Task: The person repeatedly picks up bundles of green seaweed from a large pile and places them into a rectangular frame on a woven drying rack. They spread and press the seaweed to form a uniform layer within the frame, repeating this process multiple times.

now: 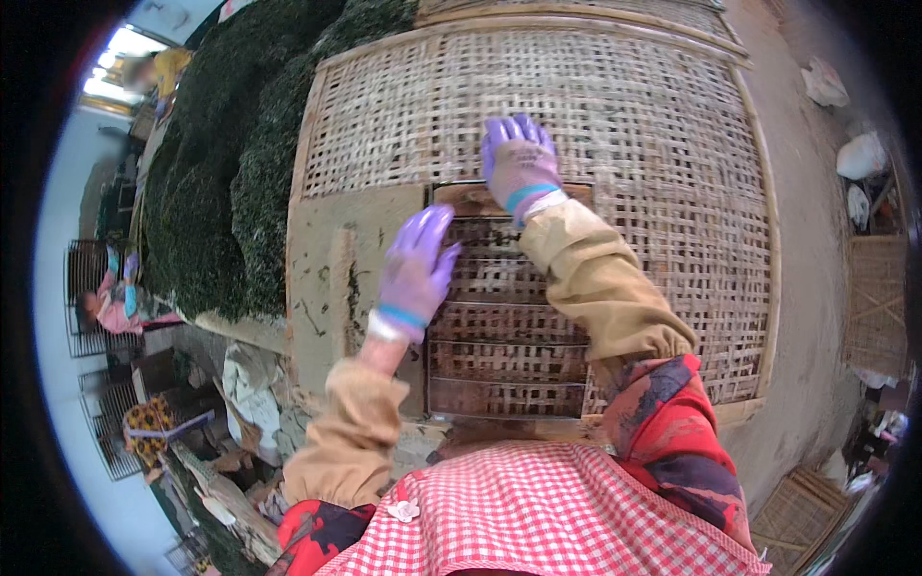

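A rectangular frame with dark wooden crossbars [509,309] lies on a large woven bamboo mat [672,125], and the weave shows through its gaps. My right hand [521,165], in a purple-coated glove, is at the far crossbar, fingers stretched forward and slightly apart over the mat. Beside the frame's left edge is my left hand [416,269], gloved likewise, with its thumb apart from the fingers and nothing seen in it. Whether either hand touches the frame is unclear. Under the left hand's side lies a flat tan board [322,250] with dark scraps on it.
A big heap of dark green stringy material [206,182] rises along the left. A pale cloth sack [252,384] and clutter lie at the lower left. Other people, one in pink [117,305], are farther left. White bags [861,156] and a bamboo rack [876,302] stand at right.
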Available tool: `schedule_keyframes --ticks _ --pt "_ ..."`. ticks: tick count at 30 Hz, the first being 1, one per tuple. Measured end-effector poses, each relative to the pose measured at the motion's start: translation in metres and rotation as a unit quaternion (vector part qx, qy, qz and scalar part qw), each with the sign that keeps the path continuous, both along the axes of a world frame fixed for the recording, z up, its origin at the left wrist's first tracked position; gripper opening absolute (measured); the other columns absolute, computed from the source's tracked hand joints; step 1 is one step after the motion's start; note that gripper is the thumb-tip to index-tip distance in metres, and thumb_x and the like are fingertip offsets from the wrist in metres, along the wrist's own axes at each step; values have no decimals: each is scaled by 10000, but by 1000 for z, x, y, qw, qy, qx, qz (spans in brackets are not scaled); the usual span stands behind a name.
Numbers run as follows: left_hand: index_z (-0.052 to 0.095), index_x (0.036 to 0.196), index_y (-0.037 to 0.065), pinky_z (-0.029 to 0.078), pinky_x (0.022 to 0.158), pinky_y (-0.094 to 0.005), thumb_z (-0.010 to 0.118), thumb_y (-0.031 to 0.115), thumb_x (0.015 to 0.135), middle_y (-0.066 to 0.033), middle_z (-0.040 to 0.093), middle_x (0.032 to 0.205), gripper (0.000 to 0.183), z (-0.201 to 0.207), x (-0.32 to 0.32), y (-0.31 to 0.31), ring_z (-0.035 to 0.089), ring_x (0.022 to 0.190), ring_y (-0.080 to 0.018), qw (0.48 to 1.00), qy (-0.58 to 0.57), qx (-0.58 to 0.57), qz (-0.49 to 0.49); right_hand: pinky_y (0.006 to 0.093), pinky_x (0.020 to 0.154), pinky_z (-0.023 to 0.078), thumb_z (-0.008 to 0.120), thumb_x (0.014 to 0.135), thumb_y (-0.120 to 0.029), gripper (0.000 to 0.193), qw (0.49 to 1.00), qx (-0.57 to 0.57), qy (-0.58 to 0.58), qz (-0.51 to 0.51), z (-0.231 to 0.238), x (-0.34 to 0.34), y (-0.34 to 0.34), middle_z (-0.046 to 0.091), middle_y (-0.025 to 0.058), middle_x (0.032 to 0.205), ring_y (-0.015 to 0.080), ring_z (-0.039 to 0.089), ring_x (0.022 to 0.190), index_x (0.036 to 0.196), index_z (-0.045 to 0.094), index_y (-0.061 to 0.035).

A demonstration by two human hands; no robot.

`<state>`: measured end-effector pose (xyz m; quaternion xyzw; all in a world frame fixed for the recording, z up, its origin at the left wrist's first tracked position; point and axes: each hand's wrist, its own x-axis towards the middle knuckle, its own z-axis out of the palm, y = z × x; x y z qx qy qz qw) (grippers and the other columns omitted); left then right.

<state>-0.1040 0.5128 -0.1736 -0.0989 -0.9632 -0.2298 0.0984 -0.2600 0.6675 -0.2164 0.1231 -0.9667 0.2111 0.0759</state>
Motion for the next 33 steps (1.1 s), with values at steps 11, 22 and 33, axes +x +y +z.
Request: schedule_keyframes --ticks 11,22,33 --pt "593 1279 38 412 1069 -485 636 50 870 -155 606 1262 412 12 127 -64 516 1256 -398 998 32 53 -21 450 1087 404 438 1013 -269 351 999 51 -2 -5 11 4 -5 616 151 1282 335 527 1262 1289 574 -100" --pt "621 1239 21 398 1080 -515 616 23 896 -163 616 1247 342 1 194 -94 513 1262 -428 998 22 45 23 357 692 553 680 817 -100 273 955 10 295 -5 -8 6 -4 726 136 840 246 697 739 1063 691 19" --pt "629 1222 73 381 1080 -525 629 111 871 -116 612 1247 354 29 285 -148 518 1253 -373 992 29 -14 125 448 985 477 430 990 -281 335 992 22 115 -36 -27 -12 2 651 144 1223 355 589 1159 1180 649 -113"
